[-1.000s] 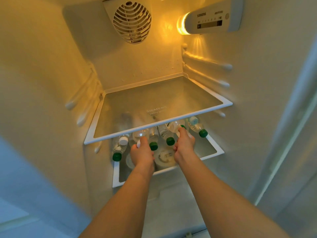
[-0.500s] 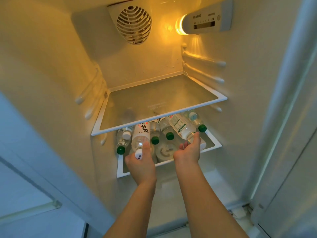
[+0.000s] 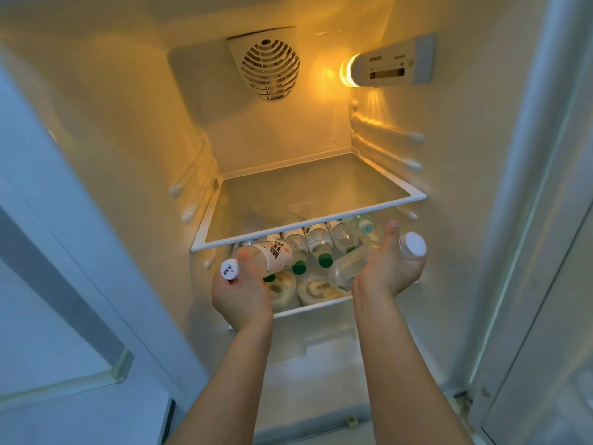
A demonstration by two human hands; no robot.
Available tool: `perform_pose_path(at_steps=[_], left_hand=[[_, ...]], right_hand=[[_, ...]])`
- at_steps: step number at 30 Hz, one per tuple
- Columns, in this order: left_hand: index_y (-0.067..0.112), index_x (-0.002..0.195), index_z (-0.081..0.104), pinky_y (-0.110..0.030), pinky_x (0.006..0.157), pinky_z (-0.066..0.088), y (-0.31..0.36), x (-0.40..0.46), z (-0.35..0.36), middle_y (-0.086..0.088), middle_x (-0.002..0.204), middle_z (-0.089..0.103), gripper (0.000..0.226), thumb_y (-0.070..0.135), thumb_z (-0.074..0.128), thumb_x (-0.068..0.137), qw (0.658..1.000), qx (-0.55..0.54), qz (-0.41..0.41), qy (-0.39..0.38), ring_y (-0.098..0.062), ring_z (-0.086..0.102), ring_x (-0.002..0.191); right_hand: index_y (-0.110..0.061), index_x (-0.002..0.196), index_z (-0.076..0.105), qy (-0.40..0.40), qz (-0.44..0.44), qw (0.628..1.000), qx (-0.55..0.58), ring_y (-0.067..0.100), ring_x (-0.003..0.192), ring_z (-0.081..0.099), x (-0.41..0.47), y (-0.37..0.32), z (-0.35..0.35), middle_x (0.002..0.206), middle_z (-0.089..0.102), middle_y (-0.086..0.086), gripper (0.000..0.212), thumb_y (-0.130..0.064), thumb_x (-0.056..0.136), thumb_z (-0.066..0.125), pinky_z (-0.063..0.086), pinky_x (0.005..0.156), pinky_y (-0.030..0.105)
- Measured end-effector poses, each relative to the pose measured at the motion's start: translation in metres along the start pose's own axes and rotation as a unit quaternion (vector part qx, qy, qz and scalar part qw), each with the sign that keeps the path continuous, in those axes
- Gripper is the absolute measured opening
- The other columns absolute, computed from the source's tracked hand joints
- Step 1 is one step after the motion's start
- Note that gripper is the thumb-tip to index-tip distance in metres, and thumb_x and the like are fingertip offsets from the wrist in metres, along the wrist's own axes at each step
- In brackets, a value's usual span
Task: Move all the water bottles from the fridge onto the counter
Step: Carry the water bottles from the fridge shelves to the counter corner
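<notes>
I look into an open fridge. My left hand (image 3: 241,295) grips a white-capped water bottle with a white label (image 3: 272,255), its cap pointing toward me. My right hand (image 3: 390,268) holds a second clear white-capped bottle (image 3: 349,268) from below, cap at the right. Both bottles are out past the front edge of the lower shelf (image 3: 316,308). Several green-capped bottles (image 3: 319,244) lie side by side on that shelf, partly hidden under the glass upper shelf (image 3: 308,229).
Two rolled white towels (image 3: 313,289) lie at the front of the lower shelf. A fan vent (image 3: 269,69) and a lit control panel (image 3: 390,64) sit at the top. The fridge door (image 3: 64,252) stands at my left, the right wall close by.
Both hands have drawn back from the lower shelf toward me, each pulling a white-capped bottle out from under the glass shelf. The view has also backed away from the fridge.
</notes>
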State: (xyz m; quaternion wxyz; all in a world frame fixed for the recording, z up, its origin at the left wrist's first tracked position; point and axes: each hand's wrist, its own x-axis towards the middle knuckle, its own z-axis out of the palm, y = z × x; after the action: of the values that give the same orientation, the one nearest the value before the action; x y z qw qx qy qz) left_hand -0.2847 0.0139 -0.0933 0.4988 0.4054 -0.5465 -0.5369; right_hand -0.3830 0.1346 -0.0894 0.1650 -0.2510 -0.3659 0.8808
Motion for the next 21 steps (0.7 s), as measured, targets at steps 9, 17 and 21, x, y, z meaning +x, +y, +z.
perform_pose_path(at_steps=[9, 17, 21], left_hand=[[0.010, 0.081, 0.053, -0.021, 0.056, 0.039, 0.002, 0.003, -0.009, 0.007, 0.066, 0.046, 0.026, 0.031, 0.067, 0.088, 0.997, 0.017, 0.072, -0.007, -0.010, 0.043, 0.058], [0.014, 0.086, 0.047, -0.016, 0.057, 0.038, 0.007, -0.005, 0.004, 0.007, 0.071, 0.046, 0.026, 0.030, 0.067, 0.090, 0.986, 0.024, 0.131, -0.103, -0.005, 0.045, 0.063], [0.015, 0.101, 0.044, -0.024, 0.066, 0.047, 0.007, 0.001, 0.011, -0.004, 0.094, 0.054, 0.031, 0.027, 0.068, 0.086, 0.990, 0.018, 0.099, -0.098, -0.017, 0.055, 0.080]], right_hand=[[-0.027, 0.085, 0.057, -0.059, -0.037, 0.989, -0.130, 0.008, 0.079, 0.062, -0.020, 0.001, -0.008, 0.081, 0.065, -0.013, 0.016, -0.030, 0.080, 0.072, 0.049, 0.079, 0.027], [-0.030, 0.076, 0.055, -0.101, -0.053, 0.980, -0.162, -0.002, 0.073, 0.058, -0.028, -0.001, -0.011, 0.076, 0.063, -0.015, 0.018, -0.028, 0.079, 0.073, 0.043, 0.069, 0.022], [-0.025, 0.085, 0.059, -0.117, -0.071, 0.968, -0.209, 0.012, 0.081, 0.060, -0.025, 0.000, -0.015, 0.080, 0.063, -0.011, 0.015, -0.029, 0.079, 0.072, 0.047, 0.076, 0.028]])
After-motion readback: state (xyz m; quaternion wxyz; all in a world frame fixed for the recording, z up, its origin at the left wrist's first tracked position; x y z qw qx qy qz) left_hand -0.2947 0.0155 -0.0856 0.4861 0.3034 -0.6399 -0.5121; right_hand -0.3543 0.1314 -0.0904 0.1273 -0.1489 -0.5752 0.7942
